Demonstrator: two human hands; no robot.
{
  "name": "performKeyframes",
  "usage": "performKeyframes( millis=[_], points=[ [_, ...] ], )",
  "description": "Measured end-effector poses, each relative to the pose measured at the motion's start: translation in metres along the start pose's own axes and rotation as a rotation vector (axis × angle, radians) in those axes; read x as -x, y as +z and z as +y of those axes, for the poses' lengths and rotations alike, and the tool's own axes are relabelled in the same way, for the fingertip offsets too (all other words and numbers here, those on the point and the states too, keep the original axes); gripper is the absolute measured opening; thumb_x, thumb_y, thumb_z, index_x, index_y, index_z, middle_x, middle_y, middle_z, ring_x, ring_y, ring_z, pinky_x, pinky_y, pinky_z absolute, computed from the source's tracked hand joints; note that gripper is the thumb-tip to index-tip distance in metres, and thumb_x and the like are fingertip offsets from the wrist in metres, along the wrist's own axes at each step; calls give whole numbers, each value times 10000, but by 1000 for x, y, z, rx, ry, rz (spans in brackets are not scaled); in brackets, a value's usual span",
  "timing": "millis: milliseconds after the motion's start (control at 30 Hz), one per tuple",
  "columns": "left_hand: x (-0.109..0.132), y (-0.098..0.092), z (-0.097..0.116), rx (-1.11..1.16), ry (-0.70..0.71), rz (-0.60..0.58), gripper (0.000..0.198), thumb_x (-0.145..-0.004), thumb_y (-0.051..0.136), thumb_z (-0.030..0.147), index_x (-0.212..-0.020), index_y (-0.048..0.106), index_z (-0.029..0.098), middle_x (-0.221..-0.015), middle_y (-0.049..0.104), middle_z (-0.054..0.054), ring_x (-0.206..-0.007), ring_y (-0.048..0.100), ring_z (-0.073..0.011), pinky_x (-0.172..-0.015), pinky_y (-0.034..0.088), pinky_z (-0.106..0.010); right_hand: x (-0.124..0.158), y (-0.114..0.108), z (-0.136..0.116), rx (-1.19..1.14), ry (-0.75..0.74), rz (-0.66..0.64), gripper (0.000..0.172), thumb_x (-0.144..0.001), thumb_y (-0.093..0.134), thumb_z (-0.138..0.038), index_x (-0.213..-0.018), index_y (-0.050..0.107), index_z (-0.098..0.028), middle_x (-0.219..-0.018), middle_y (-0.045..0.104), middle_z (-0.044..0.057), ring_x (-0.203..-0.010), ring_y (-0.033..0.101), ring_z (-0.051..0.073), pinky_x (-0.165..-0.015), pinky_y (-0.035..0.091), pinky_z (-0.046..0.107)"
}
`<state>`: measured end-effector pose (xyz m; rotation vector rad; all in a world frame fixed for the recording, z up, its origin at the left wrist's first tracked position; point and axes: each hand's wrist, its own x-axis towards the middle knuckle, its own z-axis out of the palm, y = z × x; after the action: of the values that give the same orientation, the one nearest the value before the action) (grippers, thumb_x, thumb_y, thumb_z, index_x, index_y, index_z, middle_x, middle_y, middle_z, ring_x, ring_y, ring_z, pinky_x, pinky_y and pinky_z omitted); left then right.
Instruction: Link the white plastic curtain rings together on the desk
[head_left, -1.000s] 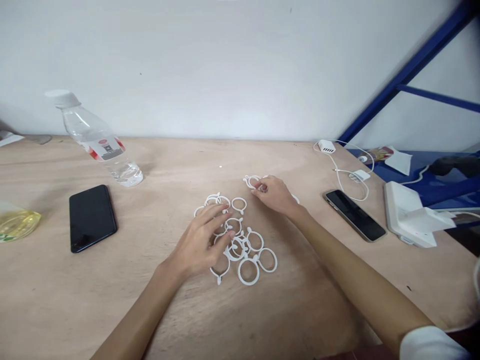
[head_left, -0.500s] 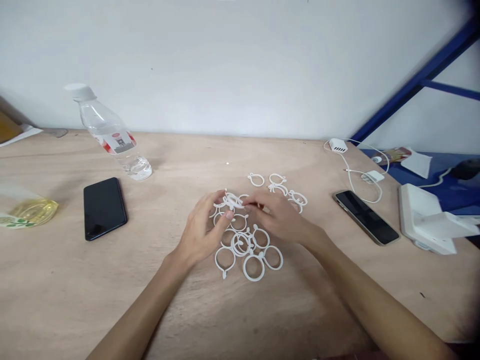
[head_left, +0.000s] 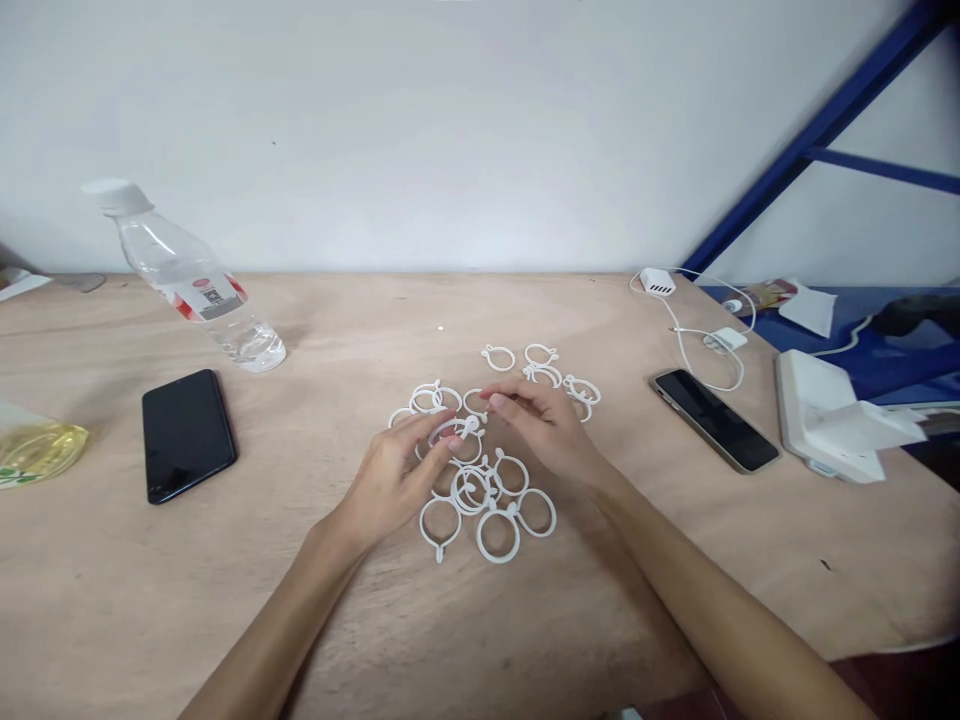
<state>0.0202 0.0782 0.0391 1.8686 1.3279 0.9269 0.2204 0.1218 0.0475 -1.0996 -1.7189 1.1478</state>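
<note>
Over a loose pile of white plastic curtain rings, my left hand (head_left: pixel 394 465) has thumb and fingers closed on one curtain ring (head_left: pixel 470 424), whose eyelet end points right. Just to the right, my right hand (head_left: pixel 551 425) is held with thumb and fingertips drawn together. Whether anything is between them I cannot make out. A ring (head_left: pixel 474 402) lies partly behind those fingertips. Nearer to me lie several more rings, one (head_left: pixel 498 536) at the front of the pile. Beyond my right hand sits another small group, including a ring (head_left: pixel 541 354) at the back.
A clear water bottle (head_left: pixel 217 290) and a dark phone (head_left: pixel 187 435) are on the left, with a clear bag (head_left: pixel 45 450) at the edge. On the right are another phone (head_left: pixel 712 418), a USB charger (head_left: pixel 657 281) with white cable, and a white power adapter (head_left: pixel 832 420).
My right fingers have come away from the ring that both hands were touching. The ring has tilted lower in my left hand. The whole view has shifted slightly.
</note>
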Motion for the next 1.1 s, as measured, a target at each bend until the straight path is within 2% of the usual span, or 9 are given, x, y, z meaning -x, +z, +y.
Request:
performKeyframes(
  millis=[200, 467, 533, 633, 767, 800, 900, 1000, 1100],
  points=[
    [-1, 2, 2, -6, 27, -36, 394, -961, 410, 403, -1203, 628, 182, -1200, 679, -101, -1051, 639, -226, -917, 494, -360, 7, 7, 3, -130, 140, -104, 388, -900, 500, -493, -820, 703, -173, -763, 643, 28, -681, 543, 133, -637, 438, 265],
    [1, 5, -1, -63, 62, -1, 358, -951, 424, 394, -1109, 649, 163, -1081, 715, -95, -965, 659, -221, -841, 518, -348, 13, 23, -2, -203, 138, 0, 293, -788, 665, -442, -701, 646, -163, -663, 585, -13, -595, 480, 101, -567, 389, 241],
    [1, 6, -2, -76, 73, -4, 344, -951, 428, 388, -1096, 651, 171, -1072, 718, -91, -958, 662, -219, -835, 521, -346, 10, 18, 0, -156, 122, -50, 284, -804, 648, -429, -701, 651, -164, -633, 575, -18, -575, 473, 101, -550, 378, 241],
    [1, 8, -4, -123, 80, 19, 337, -938, 462, 379, -1144, 631, 173, -1119, 704, -94, -1022, 648, -227, -897, 512, -372, -7, 0, 6, -29, 87, -78, 277, -842, 598, -411, -735, 673, -166, -680, 629, 4, -637, 546, 130, -610, 421, 257],
    [2, 8, -9, -246, 160, 56, 345, -899, 519, 301, -1205, 601, 164, -1211, 654, -114, -1125, 597, -244, -978, 480, -425, -47, -24, 28, 508, 36, 192, 192, -815, 615, -304, -909, 705, -163, -762, 668, 39, -714, 579, 173, -713, 445, 301],
    [2, 8, -10, -276, 192, 59, 338, -886, 527, 268, -1198, 606, 166, -1239, 637, -116, -1158, 575, -249, -1002, 463, -438, -57, -27, 35, 650, 14, 186, 200, -801, 628, -291, -928, 706, -158, -770, 663, 53, -753, 579, 195, -750, 445, 325],
    [1, 7, -14, -351, 260, 71, 332, -853, 538, 190, -1176, 616, 179, -1309, 594, -108, -1236, 516, -256, -1092, 368, -486, -74, -26, 52, 752, -45, 152, 102, -771, 638, -215, -796, 706, -143, -825, 644, 108, -925, 552, 264, -889, 404, 398],
    [0, 7, -16, -323, 230, 154, 324, -875, 525, 200, -1187, 608, 185, -1303, 604, -96, -1227, 528, -237, -1131, 308, -492, -70, -17, 49, 709, -91, 147, 115, -805, 591, -194, -751, 684, -150, -842, 629, 106, -945, 538, 260, -919, 386, 414],
    [-2, 7, -13, -151, 72, 282, 335, -918, 493, 298, -1211, 601, 175, -1268, 635, -100, -1184, 565, -226, -1074, 390, -437, -49, -2, 31, 270, -15, 48, 170, -859, 579, -322, -851, 664, -175, -813, 628, 49, -793, 565, 195, -768, 444, 345]
  ],
)
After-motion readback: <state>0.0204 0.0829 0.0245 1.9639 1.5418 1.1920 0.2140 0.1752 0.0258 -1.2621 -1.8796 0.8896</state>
